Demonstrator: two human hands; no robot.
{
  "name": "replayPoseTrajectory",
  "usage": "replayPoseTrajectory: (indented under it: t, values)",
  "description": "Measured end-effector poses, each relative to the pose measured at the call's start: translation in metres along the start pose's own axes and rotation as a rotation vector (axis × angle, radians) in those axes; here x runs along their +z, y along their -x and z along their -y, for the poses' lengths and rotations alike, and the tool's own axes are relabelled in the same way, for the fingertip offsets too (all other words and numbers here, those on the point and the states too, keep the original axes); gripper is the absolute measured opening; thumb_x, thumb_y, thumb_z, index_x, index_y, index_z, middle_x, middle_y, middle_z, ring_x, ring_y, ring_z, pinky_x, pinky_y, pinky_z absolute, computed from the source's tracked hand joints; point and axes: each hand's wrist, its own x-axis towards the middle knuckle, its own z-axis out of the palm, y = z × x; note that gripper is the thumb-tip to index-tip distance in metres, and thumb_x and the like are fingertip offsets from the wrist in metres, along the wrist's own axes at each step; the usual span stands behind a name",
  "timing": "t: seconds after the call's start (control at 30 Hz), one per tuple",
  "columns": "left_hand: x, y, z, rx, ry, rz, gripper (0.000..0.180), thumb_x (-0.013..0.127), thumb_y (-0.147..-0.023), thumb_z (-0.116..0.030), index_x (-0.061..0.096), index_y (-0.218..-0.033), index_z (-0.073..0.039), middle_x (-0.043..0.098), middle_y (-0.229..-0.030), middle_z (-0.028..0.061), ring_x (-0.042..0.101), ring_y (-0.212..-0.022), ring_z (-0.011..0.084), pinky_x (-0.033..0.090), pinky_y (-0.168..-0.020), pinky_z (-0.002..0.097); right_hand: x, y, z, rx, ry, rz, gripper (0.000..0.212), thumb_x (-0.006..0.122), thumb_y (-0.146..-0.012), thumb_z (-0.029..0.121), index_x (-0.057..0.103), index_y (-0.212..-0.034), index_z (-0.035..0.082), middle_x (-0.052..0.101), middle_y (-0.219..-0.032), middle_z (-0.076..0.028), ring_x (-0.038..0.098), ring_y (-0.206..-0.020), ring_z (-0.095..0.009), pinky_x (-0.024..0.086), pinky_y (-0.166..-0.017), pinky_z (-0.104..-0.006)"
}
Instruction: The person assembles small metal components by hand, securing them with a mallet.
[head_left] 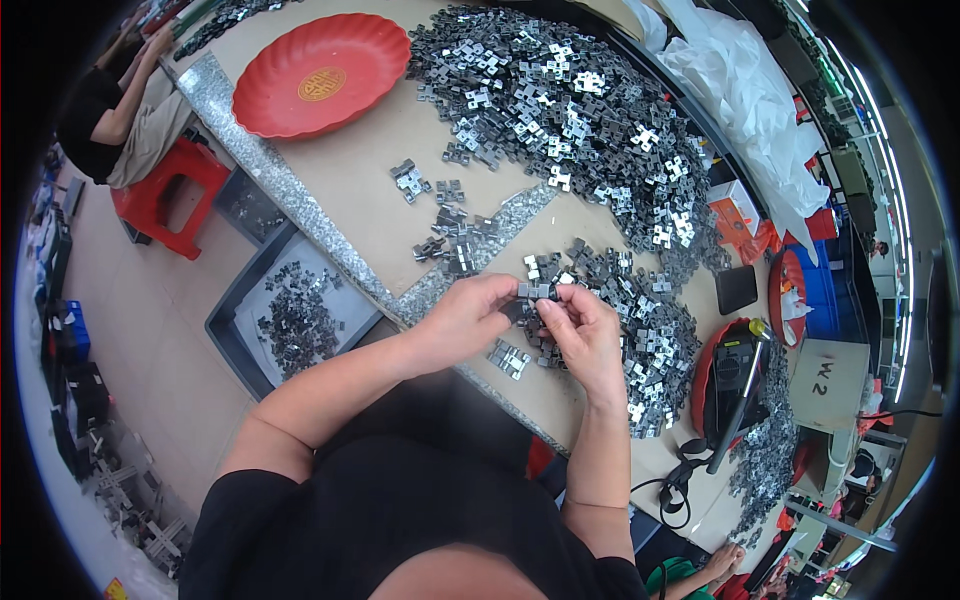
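Metal piece (532,291), small, shiny grey

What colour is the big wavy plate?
Red, with a gold emblem; the plate shows best in the head view.

Metal pieces (560,110): silver and dark grey. Big plate (365,70): red, gold emblem (322,84). Table (350,190): tan, edge strip (300,200) speckled grey. Stool (205,170): red. Plastic sheeting (745,110): whitish. Shirt (420,520): plain black.

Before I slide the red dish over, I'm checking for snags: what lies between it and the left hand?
Scattered small metal pieces on the tabletop lie between the red dish and the left hand, in the head view.
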Motion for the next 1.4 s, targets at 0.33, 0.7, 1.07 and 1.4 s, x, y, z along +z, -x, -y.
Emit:
replayPoseTrajectory:
  t: [0.33,0.7,1.07,1.4]
  values:
    - [-0.014,-0.004,0.007,-0.053,-0.129,0.002,0.022,0.043,-0.074,0.01,0.056,-0.09,0.002,0.054,-0.076,0.0021,0.053,-0.07,0.0105,0.042,-0.065,0.025,0.001,-0.004,-0.003,0.08,-0.058,0.025,0.013,0.059,-0.082,0.01,0.06,-0.084,-0.003,0.059,-0.066,-0.003,0.054,-0.053,-0.008,0.044,-0.049,-0.0218]
    - [-0.044,-0.057,-0.015,0.175,-1.448,-0.21,0.018,0.053,-0.066,-0.003,0.058,-0.083,-0.003,0.054,-0.079,0.0111,0.054,-0.083,0.0274,0.046,-0.072,0.038,0.006,-0.024,0.022,-0.149,0.826,0.072,0.021,0.062,-0.075,0.027,0.065,-0.078,0.006,0.06,-0.072,-0.014,0.059,-0.066,-0.033,0.046,-0.061,-0.041]
    - [-0.043,-0.053,-0.02,0.171,-0.266,-0.246,0.02,0.06,-0.073,0.002,0.048,-0.088,-0.004,0.056,-0.081,0.0044,0.056,-0.073,0.0137,0.045,-0.061,0.0262,-0.019,-0.129,-0.005,-0.376,1.279,-0.038,0.028,0.065,-0.071,0.02,0.059,-0.098,0.013,0.057,-0.092,-0.008,0.061,-0.07,-0.028,0.047,-0.06,-0.0379]
    - [-0.036,-0.028,-0.021,-0.125,0.717,-0.043,0.023,0.049,-0.079,0.007,0.047,-0.1,-0.002,0.058,-0.088,0.0065,0.06,-0.084,0.0175,0.049,-0.07,0.0253,-0.023,-0.124,-0.005,-0.492,1.185,-0.022,0.015,0.059,-0.071,0.008,0.061,-0.085,0.004,0.059,-0.081,-0.013,0.06,-0.066,-0.03,0.049,-0.061,-0.0381]
